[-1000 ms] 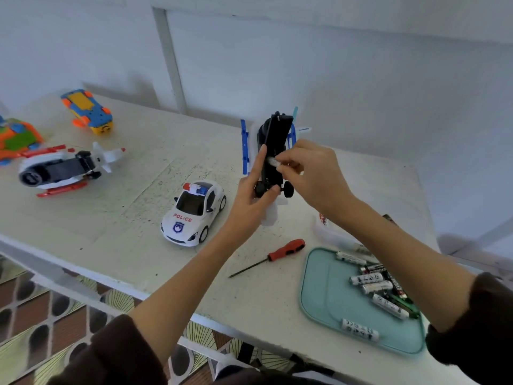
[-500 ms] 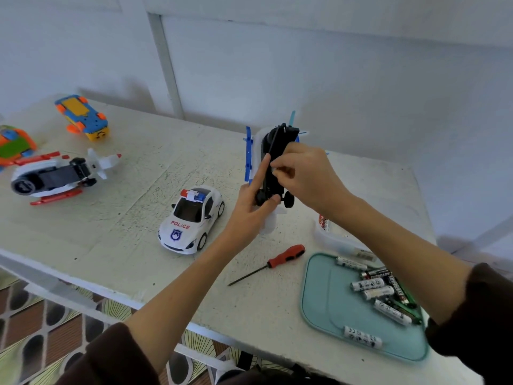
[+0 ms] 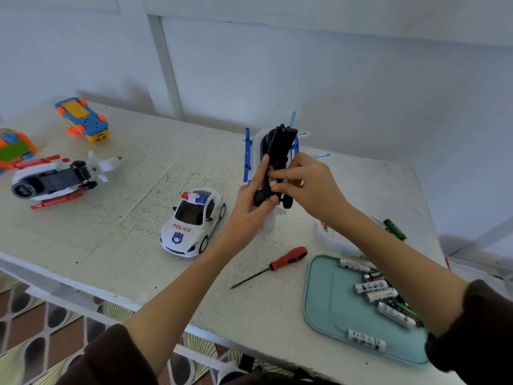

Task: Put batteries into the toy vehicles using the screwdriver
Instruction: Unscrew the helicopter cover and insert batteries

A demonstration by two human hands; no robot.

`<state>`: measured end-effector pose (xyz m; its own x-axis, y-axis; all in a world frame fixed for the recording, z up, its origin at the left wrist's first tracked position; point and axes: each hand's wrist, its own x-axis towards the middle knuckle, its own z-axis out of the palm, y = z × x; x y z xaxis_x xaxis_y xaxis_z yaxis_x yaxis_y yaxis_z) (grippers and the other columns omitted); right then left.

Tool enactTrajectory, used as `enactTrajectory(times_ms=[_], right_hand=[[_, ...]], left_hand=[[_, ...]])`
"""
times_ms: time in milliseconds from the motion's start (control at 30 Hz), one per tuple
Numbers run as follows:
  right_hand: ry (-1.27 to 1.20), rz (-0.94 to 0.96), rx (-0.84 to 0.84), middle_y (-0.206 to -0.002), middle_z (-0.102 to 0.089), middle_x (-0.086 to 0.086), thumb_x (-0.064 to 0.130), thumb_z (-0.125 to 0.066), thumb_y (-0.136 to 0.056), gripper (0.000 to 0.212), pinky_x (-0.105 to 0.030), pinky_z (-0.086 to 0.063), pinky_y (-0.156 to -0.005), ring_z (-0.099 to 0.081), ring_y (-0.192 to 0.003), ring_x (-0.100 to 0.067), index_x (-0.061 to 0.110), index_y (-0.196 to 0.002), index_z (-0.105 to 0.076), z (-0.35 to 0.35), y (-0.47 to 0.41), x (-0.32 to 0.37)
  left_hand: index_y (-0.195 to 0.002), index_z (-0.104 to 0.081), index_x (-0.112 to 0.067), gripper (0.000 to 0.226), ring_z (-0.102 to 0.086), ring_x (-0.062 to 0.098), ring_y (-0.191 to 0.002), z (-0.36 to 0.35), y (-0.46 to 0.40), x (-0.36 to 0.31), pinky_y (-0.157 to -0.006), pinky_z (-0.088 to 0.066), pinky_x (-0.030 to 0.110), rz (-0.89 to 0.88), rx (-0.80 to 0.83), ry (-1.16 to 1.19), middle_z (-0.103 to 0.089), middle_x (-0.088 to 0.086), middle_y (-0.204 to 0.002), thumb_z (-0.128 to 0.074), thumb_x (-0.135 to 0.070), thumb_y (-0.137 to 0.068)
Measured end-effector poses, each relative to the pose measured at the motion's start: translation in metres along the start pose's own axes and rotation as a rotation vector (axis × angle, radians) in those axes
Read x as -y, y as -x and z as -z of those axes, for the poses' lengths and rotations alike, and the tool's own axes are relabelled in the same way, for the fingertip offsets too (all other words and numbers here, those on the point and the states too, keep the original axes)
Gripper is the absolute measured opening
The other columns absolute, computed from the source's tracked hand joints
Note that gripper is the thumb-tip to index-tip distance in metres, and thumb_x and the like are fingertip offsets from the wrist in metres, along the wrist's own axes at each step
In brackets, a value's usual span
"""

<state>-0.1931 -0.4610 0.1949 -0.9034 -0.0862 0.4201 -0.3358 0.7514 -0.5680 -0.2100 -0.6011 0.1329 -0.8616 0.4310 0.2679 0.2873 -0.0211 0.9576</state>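
Observation:
My left hand point(image 3: 251, 207) grips a white and blue toy helicopter point(image 3: 279, 147), held up on end with its black underside facing me. My right hand point(image 3: 306, 184) pinches a white battery against the open battery bay in that underside. A red-handled screwdriver point(image 3: 288, 258) lies on the table below the hands. Several white batteries point(image 3: 374, 290) lie in a teal tray point(image 3: 327, 301) at the right.
A white police car point(image 3: 194, 220) stands left of the hands. At the far left lie a red and white helicopter point(image 3: 58, 177) belly up, a blue and orange toy point(image 3: 83, 120) and an orange and green toy point(image 3: 14, 147). A clear plastic box point(image 3: 333, 240) sits behind the tray.
My right hand has moved lower on the helicopter's underside, with its fingers pressed into the battery bay. The helicopter stays upright in my left hand.

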Motion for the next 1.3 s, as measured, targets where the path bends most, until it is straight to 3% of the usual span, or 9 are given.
enactTrajectory(times_ms=[167, 333, 567, 700, 833, 933, 1033, 1200, 1300], right_hand=[[-0.015, -0.045, 0.110, -0.081, -0.056, 0.005, 0.014, -0.064, -0.084, 0.030, 0.001, -0.036, -0.063, -0.047, -0.064, 0.007, 0.010, -0.114, -0.065, 0.005, -0.001, 0.006], [0.038, -0.114, 0.126, -0.071, -0.065, -0.003, 0.018, -0.065, -0.084, 0.028, -0.006, -0.041, -0.058, -0.050, -0.048, -0.001, 0.013, -0.111, -0.067, 0.007, -0.004, 0.011], [0.176, -0.159, 0.313, -0.050, -0.050, 0.006, 0.021, -0.064, -0.085, 0.021, -0.011, -0.044, -0.050, -0.051, -0.041, 0.006, 0.002, -0.083, -0.071, 0.014, -0.018, 0.016], [0.458, -0.096, 0.319, -0.065, -0.056, 0.000, 0.025, -0.056, -0.090, 0.024, -0.021, -0.043, -0.066, -0.049, -0.060, -0.010, 0.007, -0.083, -0.070, 0.007, -0.023, 0.015], [0.522, -0.146, 0.226, -0.073, -0.051, -0.003, 0.018, -0.053, -0.089, 0.017, -0.018, -0.034, -0.057, -0.043, -0.068, -0.015, 0.007, -0.091, -0.066, -0.008, -0.021, 0.012], [0.439, -0.133, 0.226, -0.069, -0.055, 0.000, 0.017, -0.055, -0.089, 0.018, -0.022, -0.044, -0.069, -0.055, -0.070, -0.015, 0.008, -0.087, -0.070, -0.002, -0.019, 0.012], [0.165, -0.182, 0.276, -0.063, -0.056, 0.002, 0.016, -0.058, -0.089, 0.017, -0.011, -0.043, -0.057, -0.054, -0.050, 0.000, 0.008, -0.097, -0.071, 0.014, -0.012, 0.014], [0.031, -0.105, 0.244, -0.067, -0.057, 0.014, 0.014, -0.067, -0.083, 0.033, -0.008, -0.044, -0.063, -0.054, -0.054, 0.007, 0.018, -0.116, -0.064, 0.044, 0.018, 0.008], [0.052, -0.059, 0.482, -0.070, -0.060, 0.016, 0.016, -0.071, -0.079, 0.027, -0.008, -0.041, -0.065, -0.054, -0.063, 0.004, 0.023, -0.105, -0.070, 0.062, 0.046, 0.001]], left_hand=[[-0.144, -0.009, -0.038, 0.070, -0.046, 0.015, -0.096, -0.001, 0.002, -0.004, -0.086, -0.046, 0.017, 0.000, 0.006, 0.007, -0.054, -0.045, -0.103, -0.046, -0.012, -0.089], [-0.141, -0.022, -0.050, 0.065, -0.047, 0.023, -0.089, -0.001, 0.000, -0.001, -0.089, -0.042, 0.028, 0.009, -0.016, -0.010, -0.044, -0.021, -0.103, -0.050, -0.022, -0.089], [-0.138, -0.025, -0.062, 0.065, -0.047, 0.028, -0.120, -0.003, 0.001, -0.001, -0.107, -0.040, 0.032, 0.086, -0.030, -0.054, -0.039, 0.012, -0.137, -0.053, -0.043, -0.082], [-0.129, -0.026, -0.070, 0.062, -0.048, 0.028, -0.113, -0.004, 0.002, -0.004, -0.105, -0.040, 0.030, 0.097, -0.037, -0.061, -0.041, 0.021, -0.129, -0.050, -0.034, -0.085], [-0.126, -0.027, -0.074, 0.063, -0.047, 0.025, -0.113, -0.004, -0.001, -0.003, -0.108, -0.038, 0.035, 0.089, -0.014, -0.081, -0.042, 0.021, -0.127, -0.049, -0.032, -0.086], [-0.131, -0.026, -0.071, 0.064, -0.048, 0.026, -0.112, -0.003, -0.003, 0.000, -0.106, -0.039, 0.033, 0.071, -0.002, -0.063, -0.045, 0.009, -0.125, -0.049, -0.031, -0.086], [-0.138, -0.024, -0.054, 0.064, -0.043, 0.014, -0.097, -0.002, -0.003, 0.001, -0.087, -0.042, 0.022, 0.040, 0.020, -0.022, -0.040, -0.018, -0.104, -0.047, -0.022, -0.088], [-0.142, -0.021, -0.054, 0.065, -0.049, 0.028, -0.110, -0.003, 0.003, -0.003, -0.100, -0.042, 0.027, 0.067, 0.013, -0.095, -0.041, 0.013, -0.134, -0.047, -0.032, -0.086], [-0.137, -0.021, -0.059, 0.063, -0.050, 0.025, -0.104, -0.006, 0.005, -0.008, -0.097, -0.042, 0.023, 0.080, 0.016, -0.113, -0.041, 0.014, -0.128, -0.046, -0.034, -0.084]])
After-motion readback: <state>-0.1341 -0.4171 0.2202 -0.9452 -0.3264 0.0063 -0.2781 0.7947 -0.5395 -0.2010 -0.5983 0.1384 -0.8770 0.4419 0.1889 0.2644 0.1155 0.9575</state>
